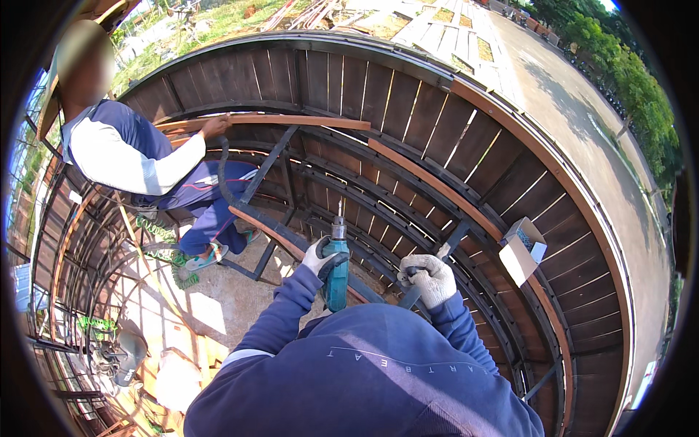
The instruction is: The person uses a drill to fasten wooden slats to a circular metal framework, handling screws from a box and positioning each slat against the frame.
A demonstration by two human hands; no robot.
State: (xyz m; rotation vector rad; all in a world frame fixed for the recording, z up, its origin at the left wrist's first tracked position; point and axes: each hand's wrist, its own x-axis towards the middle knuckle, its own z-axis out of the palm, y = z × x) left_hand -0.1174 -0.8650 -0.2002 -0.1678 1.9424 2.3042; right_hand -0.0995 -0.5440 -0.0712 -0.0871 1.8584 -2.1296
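Observation:
My left hand (325,259), in a pale glove with dark fingers, is wrapped round the body of a teal power drill (337,280). The drill stands upright, its metal chuck and thin bit pointing away from me. To its right, my right hand (429,280) in a whitish knit glove is curled closed. Something small and dark shows at its fingers, too unclear to name. A dark metal strut (411,296) runs just below that hand. An open cardboard box (526,251) with small bluish contents rests on the curved frame farther right.
Curved dark metal rails with a wooden strip (437,178) and a slatted wall (408,109) arc around me. At the left, a co-worker (138,156) sits with a hand on a long wooden strip (306,121). Green cord (160,251) and a dark pedestal-like item (131,357) lie lower left.

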